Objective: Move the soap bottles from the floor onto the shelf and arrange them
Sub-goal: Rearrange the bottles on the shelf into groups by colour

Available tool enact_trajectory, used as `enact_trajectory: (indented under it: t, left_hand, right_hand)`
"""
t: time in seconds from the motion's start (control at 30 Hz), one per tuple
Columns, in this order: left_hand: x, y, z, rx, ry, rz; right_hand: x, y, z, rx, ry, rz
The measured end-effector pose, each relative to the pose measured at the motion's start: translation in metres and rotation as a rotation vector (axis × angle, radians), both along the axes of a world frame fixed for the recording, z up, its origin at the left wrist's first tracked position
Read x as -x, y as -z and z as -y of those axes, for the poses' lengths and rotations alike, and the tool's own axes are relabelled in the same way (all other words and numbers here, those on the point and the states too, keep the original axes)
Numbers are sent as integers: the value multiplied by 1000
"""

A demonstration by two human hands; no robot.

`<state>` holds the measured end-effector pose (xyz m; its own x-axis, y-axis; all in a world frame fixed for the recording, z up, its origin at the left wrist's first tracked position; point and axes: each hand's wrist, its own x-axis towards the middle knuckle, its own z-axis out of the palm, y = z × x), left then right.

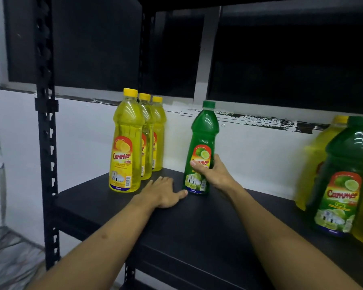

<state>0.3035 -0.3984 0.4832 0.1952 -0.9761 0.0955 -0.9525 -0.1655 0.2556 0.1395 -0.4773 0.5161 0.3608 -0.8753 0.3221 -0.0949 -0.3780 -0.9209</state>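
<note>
Three yellow soap bottles (127,141) stand in a row front to back at the left of the black shelf (197,222). To their right a green soap bottle (202,143) stands upright on the shelf, and my right hand (213,172) grips its labelled middle from the right. My left hand (164,192) rests flat on the shelf between the yellow row and the green bottle, fingers straight, thumb near the green bottle's base. At the far right stand another green bottle (342,181) and yellow bottles (316,160), partly cut off by the frame.
A black perforated upright post (47,143) bounds the shelf on the left. A white wall and dark window panes lie behind the shelf. Bare shelf surface lies in front of and to the right of the held green bottle. Patterned floor shows at lower left.
</note>
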Motion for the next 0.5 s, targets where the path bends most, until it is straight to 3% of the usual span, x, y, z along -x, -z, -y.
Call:
enact_trajectory:
  t: [0.5]
  left_hand:
    - [-4,1,4,-4,-8,-23]
  right_hand:
    - [-75,15,53,131,38,63]
